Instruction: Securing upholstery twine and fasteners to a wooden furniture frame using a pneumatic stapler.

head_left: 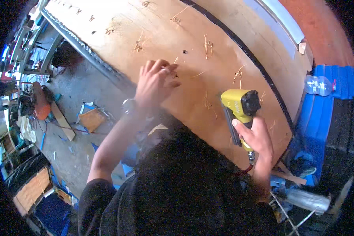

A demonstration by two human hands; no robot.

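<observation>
Behind the right hand [259, 135], a yellow air tool [233, 99] partly hides

Over on the right, a clear plastic bottle [318, 85] lies against blue sheeting [314, 122], a shiny roll [308, 200] lower down! Across to the left, a littered grey floor [80, 155]: brown offcut [92, 120], long wooden strip [63, 121], and there, crumpled white cloth [27, 128].

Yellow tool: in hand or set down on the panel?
In hand: the right hand is closed around the grip of the yellow tool, thumb showing on the near side.
</observation>
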